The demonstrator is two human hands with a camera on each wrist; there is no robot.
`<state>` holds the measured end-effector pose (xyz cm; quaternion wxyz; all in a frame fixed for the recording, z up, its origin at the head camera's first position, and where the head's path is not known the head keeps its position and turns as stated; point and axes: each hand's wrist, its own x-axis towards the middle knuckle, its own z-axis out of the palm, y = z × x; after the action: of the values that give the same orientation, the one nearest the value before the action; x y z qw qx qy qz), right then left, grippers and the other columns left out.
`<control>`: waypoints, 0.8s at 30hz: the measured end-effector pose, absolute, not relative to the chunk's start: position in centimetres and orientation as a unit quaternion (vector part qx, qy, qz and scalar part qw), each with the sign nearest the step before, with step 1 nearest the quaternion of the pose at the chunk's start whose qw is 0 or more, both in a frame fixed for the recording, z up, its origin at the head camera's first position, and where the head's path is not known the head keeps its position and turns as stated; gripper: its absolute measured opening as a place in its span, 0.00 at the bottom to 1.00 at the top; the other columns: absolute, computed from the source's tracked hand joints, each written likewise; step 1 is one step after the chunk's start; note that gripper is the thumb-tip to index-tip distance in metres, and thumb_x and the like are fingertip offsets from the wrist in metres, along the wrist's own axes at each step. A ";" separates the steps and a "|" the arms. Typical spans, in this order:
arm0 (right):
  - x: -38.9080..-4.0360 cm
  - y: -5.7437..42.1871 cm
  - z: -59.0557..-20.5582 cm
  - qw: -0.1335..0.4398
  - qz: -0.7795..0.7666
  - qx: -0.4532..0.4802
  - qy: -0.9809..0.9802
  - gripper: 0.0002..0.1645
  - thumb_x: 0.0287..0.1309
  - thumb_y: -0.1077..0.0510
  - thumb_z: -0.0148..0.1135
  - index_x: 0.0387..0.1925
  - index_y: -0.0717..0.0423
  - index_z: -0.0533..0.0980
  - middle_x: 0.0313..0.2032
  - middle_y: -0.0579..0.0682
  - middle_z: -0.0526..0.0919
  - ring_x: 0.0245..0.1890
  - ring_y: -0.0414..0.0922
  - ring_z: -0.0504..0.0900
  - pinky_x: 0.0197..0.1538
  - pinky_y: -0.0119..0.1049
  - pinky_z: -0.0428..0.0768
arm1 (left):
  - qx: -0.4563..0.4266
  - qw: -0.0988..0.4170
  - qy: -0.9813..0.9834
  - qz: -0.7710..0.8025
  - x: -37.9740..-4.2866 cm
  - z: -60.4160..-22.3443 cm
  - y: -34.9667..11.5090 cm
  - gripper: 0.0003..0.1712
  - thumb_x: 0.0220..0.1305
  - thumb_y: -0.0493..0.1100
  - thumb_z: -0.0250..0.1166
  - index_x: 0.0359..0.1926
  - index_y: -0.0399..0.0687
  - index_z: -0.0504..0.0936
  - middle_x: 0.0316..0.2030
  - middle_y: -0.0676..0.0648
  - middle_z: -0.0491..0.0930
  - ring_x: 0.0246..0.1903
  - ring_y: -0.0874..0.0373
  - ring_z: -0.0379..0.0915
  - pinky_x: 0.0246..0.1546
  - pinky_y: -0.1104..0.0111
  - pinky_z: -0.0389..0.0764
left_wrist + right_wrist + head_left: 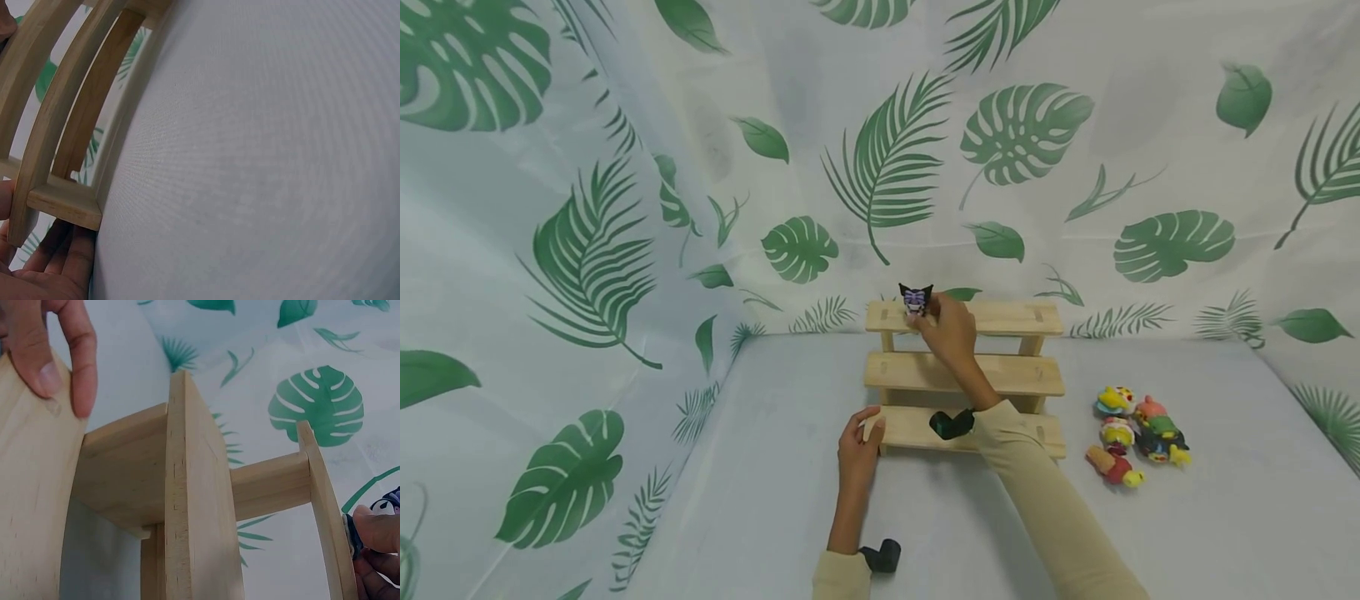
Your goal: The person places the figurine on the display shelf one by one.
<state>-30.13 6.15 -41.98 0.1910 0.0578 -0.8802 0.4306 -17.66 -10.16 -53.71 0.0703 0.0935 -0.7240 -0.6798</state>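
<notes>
A three-tier wooden step shelf (1000, 373) stands on the pale cloth surface. At the left end of its top tier, my right hand (953, 332) pinches a small toy figure (915, 298) with a purple face and black pointed ears. In the right wrist view, that toy figure (386, 505) is partly hidden by the thumb, close against the top board. My left hand (858, 443) grips the left end of the bottom tier. Its thumb lies on the board, and in the left wrist view its fingers (78, 256) reach underneath beside the leg.
To the right of the shelf lies a cluster of several colourful toy figures (1117, 435). A white cloth wall (925, 250) printed with green leaves rises right behind the top tier, and another leafy wall (587, 333) stands at the left.
</notes>
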 end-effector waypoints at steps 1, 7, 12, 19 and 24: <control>-30.1 6.1 -41.9 0.191 0.431 0.058 -0.880 0.22 0.56 0.52 0.70 0.48 0.62 0.79 0.42 0.60 0.84 0.43 0.56 0.79 0.54 0.54 0.69 | 0.091 0.068 -0.723 -0.681 -17.5 -53.2 -10.2 0.17 0.66 0.39 0.64 0.54 0.39 0.80 0.57 0.36 0.78 0.21 0.66 0.56 0.22 0.75 0.62; -30.0 5.9 -41.8 0.194 0.431 0.058 -0.880 0.21 0.56 0.54 0.69 0.47 0.62 0.79 0.42 0.60 0.85 0.44 0.57 0.80 0.55 0.55 0.67 | 0.090 0.048 -0.722 -0.685 -16.7 -51.5 -10.3 0.18 0.67 0.39 0.63 0.56 0.39 0.79 0.56 0.36 0.79 0.21 0.67 0.56 0.23 0.75 0.63; -30.1 5.9 -41.9 0.195 0.432 0.052 -0.879 0.20 0.56 0.53 0.69 0.47 0.61 0.80 0.43 0.59 0.86 0.46 0.56 0.81 0.56 0.55 0.67 | 0.092 0.045 -0.722 -0.685 -16.7 -51.4 -10.3 0.18 0.67 0.39 0.63 0.56 0.39 0.79 0.55 0.35 0.79 0.20 0.67 0.56 0.23 0.75 0.63; -30.0 5.8 -41.8 0.197 0.431 0.052 -0.879 0.21 0.56 0.54 0.69 0.48 0.62 0.79 0.43 0.60 0.85 0.46 0.57 0.80 0.56 0.55 0.67 | 0.095 0.051 -0.724 -0.681 -17.2 -52.4 -10.3 0.18 0.66 0.39 0.63 0.56 0.39 0.79 0.59 0.37 0.77 0.26 0.64 0.63 0.25 0.74 0.66; -29.9 5.9 -41.9 0.190 0.432 0.048 -0.880 0.24 0.56 0.53 0.69 0.51 0.62 0.78 0.46 0.60 0.85 0.49 0.57 0.80 0.59 0.54 0.66 | 0.104 0.067 -0.728 -0.674 -18.1 -54.7 -10.2 0.17 0.66 0.43 0.64 0.55 0.44 0.80 0.61 0.40 0.76 0.44 0.59 0.74 0.32 0.74 0.70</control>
<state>-29.91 5.89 -41.85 0.1898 0.0480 -0.8802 0.4324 -18.09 -10.19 -54.67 0.0673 0.1042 -0.7278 -0.6745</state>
